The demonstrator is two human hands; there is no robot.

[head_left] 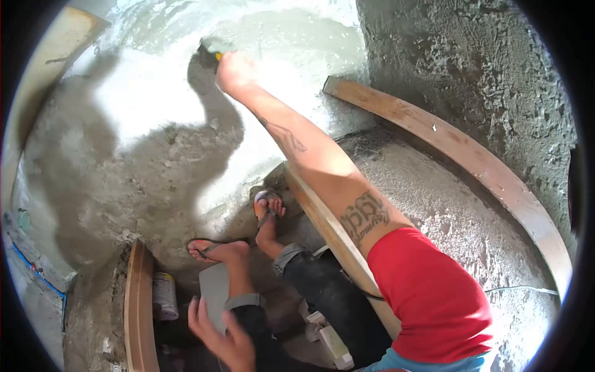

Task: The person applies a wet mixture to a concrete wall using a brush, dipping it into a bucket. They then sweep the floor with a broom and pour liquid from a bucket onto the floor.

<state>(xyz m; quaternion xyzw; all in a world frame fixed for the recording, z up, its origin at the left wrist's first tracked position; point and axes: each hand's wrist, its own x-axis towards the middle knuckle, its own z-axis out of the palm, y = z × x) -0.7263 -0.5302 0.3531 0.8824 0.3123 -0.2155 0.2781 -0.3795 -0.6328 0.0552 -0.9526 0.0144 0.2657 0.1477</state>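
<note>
My right hand [237,73] reaches far forward, its fingers closed around a putty knife [217,52]. Only a dark blade and a bit of yellow handle show; the blade lies against the wall [291,56], where pale, wet-looking plaster spreads around it. Below, near my bent knees, my left hand [224,338] hovers with fingers spread and nothing in it. A grey flat panel [214,291] lies just behind that hand.
A long wooden board [434,127] rests along the right ledge [427,198]. Another board [338,242] runs under my right arm. At lower left stand a wooden plank [139,307] and a can [164,296]. White boxes [334,347] lie by my legs. A cable [520,289] crosses the ledge.
</note>
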